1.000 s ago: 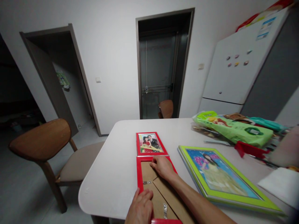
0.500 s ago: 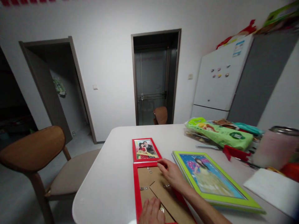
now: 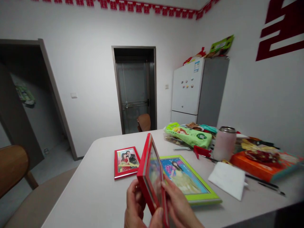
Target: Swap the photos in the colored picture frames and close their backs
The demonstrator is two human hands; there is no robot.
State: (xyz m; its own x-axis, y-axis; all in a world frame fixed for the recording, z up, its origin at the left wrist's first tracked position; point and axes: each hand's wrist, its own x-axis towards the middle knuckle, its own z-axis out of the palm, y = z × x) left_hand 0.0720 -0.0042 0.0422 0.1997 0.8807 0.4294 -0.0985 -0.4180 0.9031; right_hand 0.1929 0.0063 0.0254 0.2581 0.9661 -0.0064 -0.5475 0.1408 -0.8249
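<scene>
Left hand (image 3: 133, 205) and right hand (image 3: 178, 204) are curled closed on the red frame (image 3: 145, 167), now tipped up nearly upright; half a second ago it lay back-up on the counter (image 3: 85, 190). The red-framed photo (image 3: 128, 160) lies flat beyond, to the left. Open room stretches leftward to the counter's edge; rightward, the green-framed picture (image 3: 186, 177) lies just past the right hand.

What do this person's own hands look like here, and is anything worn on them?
Both the left hand and the right hand are bare, without gloves. No sleeve, watch or bracelet shows; some fingers are hidden.
</scene>
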